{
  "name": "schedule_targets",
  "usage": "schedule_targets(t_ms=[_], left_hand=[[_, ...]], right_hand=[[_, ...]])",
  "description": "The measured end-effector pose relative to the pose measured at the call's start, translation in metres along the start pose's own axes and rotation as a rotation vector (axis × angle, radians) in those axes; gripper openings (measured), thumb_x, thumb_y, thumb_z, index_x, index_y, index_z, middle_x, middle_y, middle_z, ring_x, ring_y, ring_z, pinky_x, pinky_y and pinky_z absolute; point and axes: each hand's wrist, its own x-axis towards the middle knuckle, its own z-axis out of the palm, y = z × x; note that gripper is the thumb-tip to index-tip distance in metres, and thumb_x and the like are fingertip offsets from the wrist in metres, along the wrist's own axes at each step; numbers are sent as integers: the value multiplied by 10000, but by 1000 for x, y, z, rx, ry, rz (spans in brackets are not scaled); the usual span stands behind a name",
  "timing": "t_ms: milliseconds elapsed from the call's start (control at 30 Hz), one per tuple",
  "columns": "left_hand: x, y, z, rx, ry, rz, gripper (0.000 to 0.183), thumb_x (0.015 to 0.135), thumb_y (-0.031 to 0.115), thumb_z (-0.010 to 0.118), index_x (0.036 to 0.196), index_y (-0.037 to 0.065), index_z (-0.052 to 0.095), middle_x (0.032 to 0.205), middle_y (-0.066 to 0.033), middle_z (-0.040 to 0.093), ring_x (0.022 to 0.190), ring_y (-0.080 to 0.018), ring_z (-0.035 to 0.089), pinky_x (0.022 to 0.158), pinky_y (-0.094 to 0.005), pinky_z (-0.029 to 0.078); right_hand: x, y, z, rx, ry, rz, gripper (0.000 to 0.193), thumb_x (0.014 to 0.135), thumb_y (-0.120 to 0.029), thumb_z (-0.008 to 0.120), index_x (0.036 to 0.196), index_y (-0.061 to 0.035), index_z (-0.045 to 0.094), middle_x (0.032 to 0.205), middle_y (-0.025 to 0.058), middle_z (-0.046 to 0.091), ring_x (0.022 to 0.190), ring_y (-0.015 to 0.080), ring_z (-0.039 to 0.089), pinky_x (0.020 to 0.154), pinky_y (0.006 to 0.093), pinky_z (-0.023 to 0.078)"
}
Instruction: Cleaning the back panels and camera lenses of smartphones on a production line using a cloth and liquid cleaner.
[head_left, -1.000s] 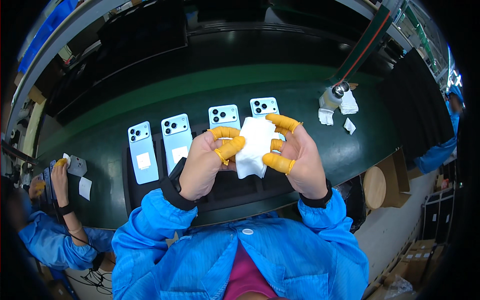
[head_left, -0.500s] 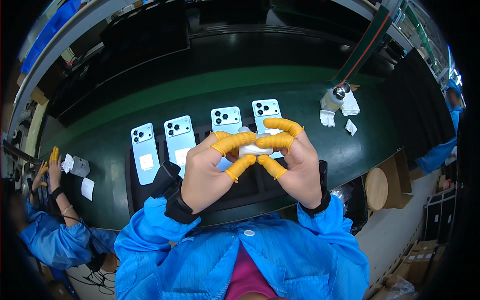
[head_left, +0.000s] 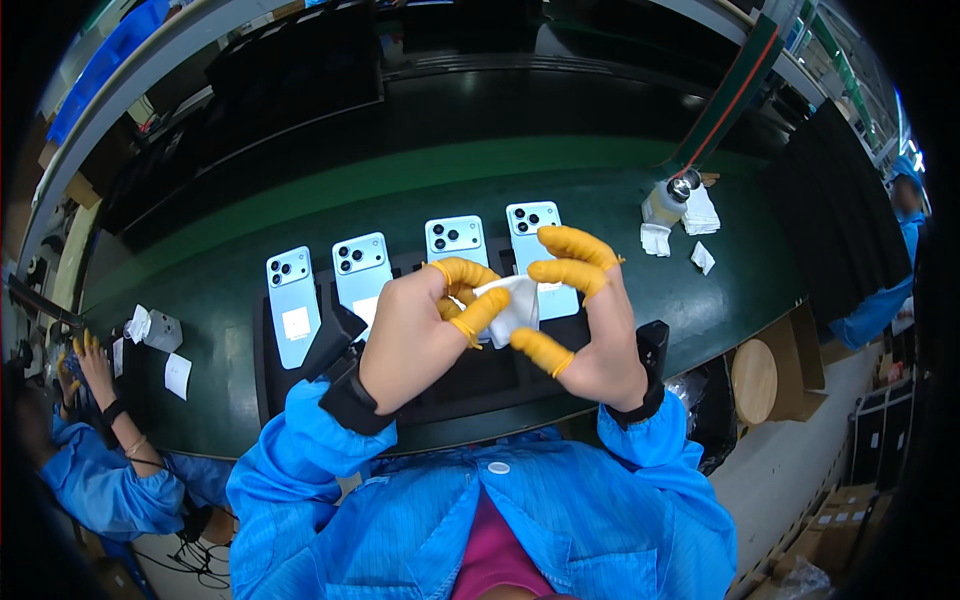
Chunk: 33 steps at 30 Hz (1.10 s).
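Observation:
In front of my chest my left hand (head_left: pixel 410 335) pinches a folded white cloth (head_left: pixel 514 318) between its thumb and fingers. Yellow finger cots cover the fingertips of both hands. My right hand (head_left: pixel 598 315) is beside the cloth's right edge with thumb and fingers spread apart; whether a fingertip touches the cloth I cannot tell. Beyond the hands several light blue phones lie camera side up in a black tray (head_left: pixel 262 385): a far-left phone (head_left: pixel 292 340), one right of it (head_left: pixel 362 270), a third (head_left: pixel 455 238) and a far-right phone (head_left: pixel 533 222). My hands hide parts of them.
To the right stand a bottle (head_left: pixel 664 203) with a metal top, a stack of white wipes (head_left: pixel 702 212) and a loose wipe (head_left: pixel 703 258). A co-worker's hands (head_left: pixel 95 370) are at the far left, near a white container (head_left: pixel 162 332). A cardboard box (head_left: pixel 800 360) sits right of the table.
The cloth, bunched between both hands before, now hangs more unfolded from my left hand. My right thumb and fingers have spread apart. The co-worker's hands have moved lower.

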Motion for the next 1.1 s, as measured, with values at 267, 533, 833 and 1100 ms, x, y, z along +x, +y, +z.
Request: schedule_targets(t_ms=[267,533,833,1100], left_hand=[[11,-3,-6,-322,-53,-323,272,912,185,643,1073,-33,630,739,-52,647,509,-65,555,460,-166,408],[13,-7,1,-248,-85,-84,332,930,280,616,1113,4,605,859,-55,629,680,-86,595,544,-181,448],[31,0,-7,-268,-221,-222,293,892,246,679,1044,9,599,791,-50,639,602,-84,594,522,-164,442],[45,-16,-10,-339,-206,-209,352,964,323,548,1092,-1,600,836,-63,645,634,-94,600,519,-175,445]], right_hand=[[-8,8,10,-228,-105,-180,537,639,-38,804,1134,-78,599,1265,147,522,1194,359,469,983,443,406],[-12,24,5,919,117,682,268,922,-51,597,1169,35,539,1048,116,641,945,170,644,823,277,520],[-6,42,-2,1337,-141,842,364,927,-107,584,1248,28,477,1176,129,571,1081,204,582,920,325,487],[0,57,13,1648,-4,975,403,925,-118,580,1287,7,453,1223,157,547,1130,261,553,972,412,452]])
